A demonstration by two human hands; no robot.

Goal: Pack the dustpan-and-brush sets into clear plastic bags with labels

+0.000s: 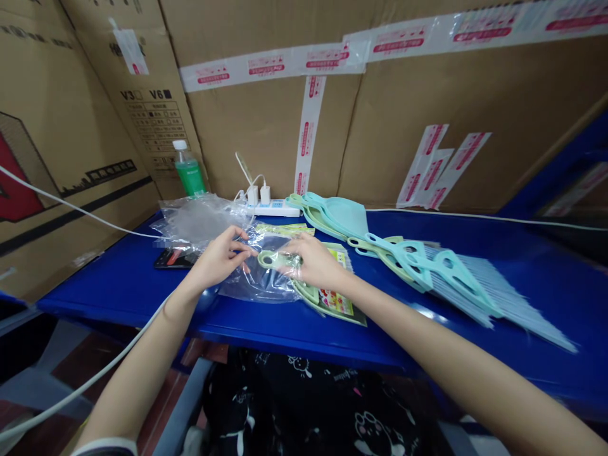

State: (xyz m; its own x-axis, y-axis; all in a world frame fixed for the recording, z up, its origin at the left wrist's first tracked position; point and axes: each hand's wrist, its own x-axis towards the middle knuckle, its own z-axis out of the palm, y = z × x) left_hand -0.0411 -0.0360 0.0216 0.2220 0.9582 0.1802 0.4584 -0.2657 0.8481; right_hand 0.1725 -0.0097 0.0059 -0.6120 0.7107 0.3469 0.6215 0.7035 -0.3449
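My left hand (222,258) pinches the edge of a clear plastic bag (251,285) lying over the front of the table. My right hand (314,261) grips a pale green dustpan-and-brush set by its handle (268,259), the looped end pointing left toward my left fingers. The handle's tip is at the bag; whether it lies inside or in front of the film I cannot tell. Beneath my right wrist shows the set's wide part, with a colourful printed label (339,303). My right palm hides the middle of the set.
Light blue and green dustpans (339,215) and brushes with pale bristles (494,285) lie to the right. A pile of clear bags (194,221), a phone (173,258) and a green bottle (190,174) are on the left. A power strip (278,208) stands behind, before cardboard walls (266,120).
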